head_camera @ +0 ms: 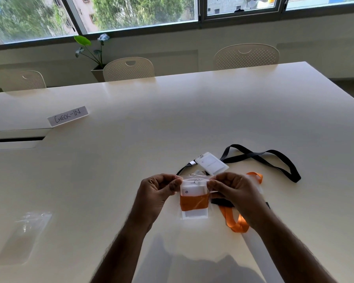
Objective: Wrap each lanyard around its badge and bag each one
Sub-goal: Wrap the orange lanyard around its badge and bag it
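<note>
Your left hand [158,189] and right hand [232,190] each keep a pinching grip on the top corners of the clear bag [194,198], raised above the desk [151,123]; inside sits the orange-wrapped badge [194,202]. An uneven pinch may leave the seal gapped. Just beyond the bag lies an unwrapped badge [212,163] with its black lanyard [274,160]; farther beyond, a CHECK-IN sign [67,116], chairs [128,68] and windows [141,11].
</note>
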### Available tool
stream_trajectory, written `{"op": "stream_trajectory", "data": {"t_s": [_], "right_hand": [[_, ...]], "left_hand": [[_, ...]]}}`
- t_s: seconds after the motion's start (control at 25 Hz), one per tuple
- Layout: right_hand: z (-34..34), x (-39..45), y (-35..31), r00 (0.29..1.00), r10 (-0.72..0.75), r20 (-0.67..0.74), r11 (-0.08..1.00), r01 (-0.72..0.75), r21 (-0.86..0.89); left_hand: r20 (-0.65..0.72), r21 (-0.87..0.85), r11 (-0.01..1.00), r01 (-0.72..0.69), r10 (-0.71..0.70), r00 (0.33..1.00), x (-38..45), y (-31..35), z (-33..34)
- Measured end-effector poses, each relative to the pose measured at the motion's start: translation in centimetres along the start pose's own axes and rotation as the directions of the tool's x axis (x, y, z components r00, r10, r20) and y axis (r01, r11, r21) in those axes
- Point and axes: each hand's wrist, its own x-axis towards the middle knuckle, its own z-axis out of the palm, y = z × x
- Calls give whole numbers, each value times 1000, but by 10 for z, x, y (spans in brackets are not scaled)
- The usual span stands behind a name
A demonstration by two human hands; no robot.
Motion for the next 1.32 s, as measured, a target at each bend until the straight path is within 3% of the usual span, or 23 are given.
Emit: {"op": "stream_trajectory", "data": {"t_s": [0.44, 0.96, 1.32], "right_hand": [[6, -1, 1, 999, -20, -36, 1000, 20, 16], [10, 2, 1, 995, -93, 28, 995, 92, 26], [18, 6, 8, 988, -155, -25, 984, 152, -90]], "left_hand": [[-100, 218, 969, -113, 138, 985, -1, -7, 8], [-72, -45, 999, 12, -15, 997, 1, 0, 23], [-123, -13, 1000, -3, 1, 992, -4, -4, 31]]}}
